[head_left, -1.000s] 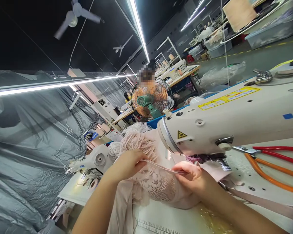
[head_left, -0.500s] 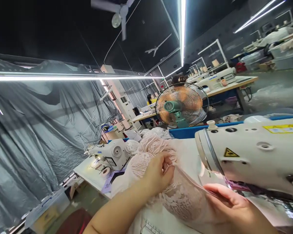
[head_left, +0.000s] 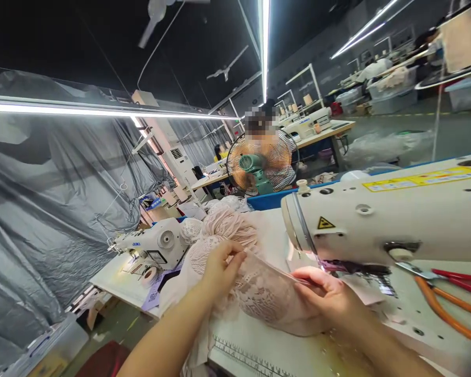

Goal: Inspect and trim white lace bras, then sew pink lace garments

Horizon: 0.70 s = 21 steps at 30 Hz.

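A pale pink lace bra (head_left: 261,293) is stretched between my two hands over the white sewing table. My left hand (head_left: 222,267) pinches its upper edge at the left end. At the right end, my right hand (head_left: 322,290) grips the same edge between thumb and fingers. Just beyond my right hand stands the head of a white sewing machine (head_left: 353,220), its lit needle area close to my fingertips but apart from the cloth. More pink lace pieces (head_left: 227,225) lie heaped behind my left hand.
Orange-handled scissors (head_left: 435,306) and a red-handled tool (head_left: 459,276) lie at the right under the machine arm. A ruler strip (head_left: 251,358) runs along the table's front. A second sewing machine (head_left: 153,243) stands left. Behind are a fan (head_left: 255,170) and a seated person.
My view has turned to the right, so more of the machine arm and the scissors show. Both hands still hold the bra's edge, now drawn out straighter between them.
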Tool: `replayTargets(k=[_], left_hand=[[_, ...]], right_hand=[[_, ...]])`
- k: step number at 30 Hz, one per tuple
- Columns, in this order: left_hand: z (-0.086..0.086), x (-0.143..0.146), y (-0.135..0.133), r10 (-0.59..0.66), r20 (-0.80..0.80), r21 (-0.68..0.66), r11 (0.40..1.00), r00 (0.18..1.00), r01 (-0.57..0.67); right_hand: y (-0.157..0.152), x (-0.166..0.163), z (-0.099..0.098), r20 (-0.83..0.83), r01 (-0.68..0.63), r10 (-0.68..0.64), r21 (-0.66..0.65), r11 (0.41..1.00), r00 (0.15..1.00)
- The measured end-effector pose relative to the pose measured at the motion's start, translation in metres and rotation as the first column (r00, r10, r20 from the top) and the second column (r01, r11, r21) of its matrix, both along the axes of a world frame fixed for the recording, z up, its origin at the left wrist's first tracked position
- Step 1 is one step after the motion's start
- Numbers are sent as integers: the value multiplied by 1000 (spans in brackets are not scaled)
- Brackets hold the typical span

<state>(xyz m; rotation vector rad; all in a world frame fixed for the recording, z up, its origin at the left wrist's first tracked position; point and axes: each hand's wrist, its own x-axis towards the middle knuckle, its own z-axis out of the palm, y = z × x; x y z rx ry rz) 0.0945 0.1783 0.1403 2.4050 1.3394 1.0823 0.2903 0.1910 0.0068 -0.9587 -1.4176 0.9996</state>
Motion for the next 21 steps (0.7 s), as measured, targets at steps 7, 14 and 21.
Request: replayTargets(k=[7, 14, 21], left_hand=[[-10, -1, 17, 126, 68, -121, 986, 990, -117], [-5, -3, 29, 86, 146, -274, 961, 986, -43], [-2, 2, 29, 104, 241, -328, 945, 965, -20]], right_hand=[[-3, 5, 7, 72, -36, 34, 27, 999, 997], [-1, 0, 3, 51, -7, 2, 87, 996, 999], [2, 1, -3, 45, -105, 102, 62, 993, 994]])
